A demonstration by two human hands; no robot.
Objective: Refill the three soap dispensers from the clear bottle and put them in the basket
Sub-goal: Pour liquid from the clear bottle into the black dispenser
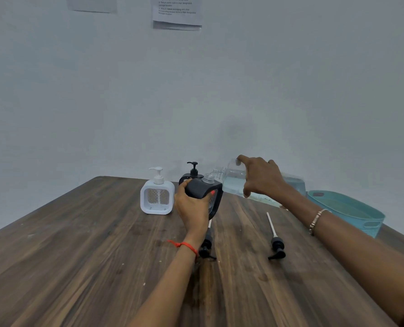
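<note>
Two hands grip: your left hand the black square dispenser, your right hand the tilted clear plastic bottle.

**Plain wall, wooden table**

A pale grey-blue wall fills the upper frame, evenly lit. A blank sheet hangs at upper left, and stacked printed sheets hang at top centre. A dark wood-grain table spans the lower half.
</note>
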